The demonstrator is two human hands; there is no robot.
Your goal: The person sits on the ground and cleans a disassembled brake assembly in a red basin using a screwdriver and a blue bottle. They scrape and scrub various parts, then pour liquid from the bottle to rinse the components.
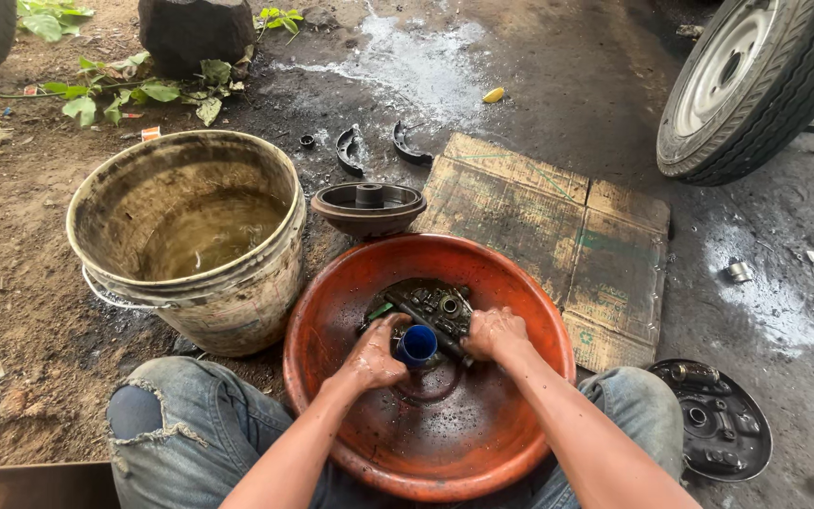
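Note:
A wide orange basin (511, 292) sits between my knees, wet and grimy inside. In it lies a dark round metal plate with bolts and parts (431, 306). My left hand (374, 353) is closed around a blue tube-like piece (416, 345) at the plate's near edge. My right hand (492, 332) grips the plate's right side, fingers curled over a dark bar. Both hands are wet and dirty.
A dirty bucket (237, 302) of murky water stands left of the basin. A dark metal drum (369, 207) and two curved shoes (379, 146) lie beyond. Flattened cardboard (558, 226) lies right, a round backing plate (718, 419) near my right knee, a wheel (756, 80) far right.

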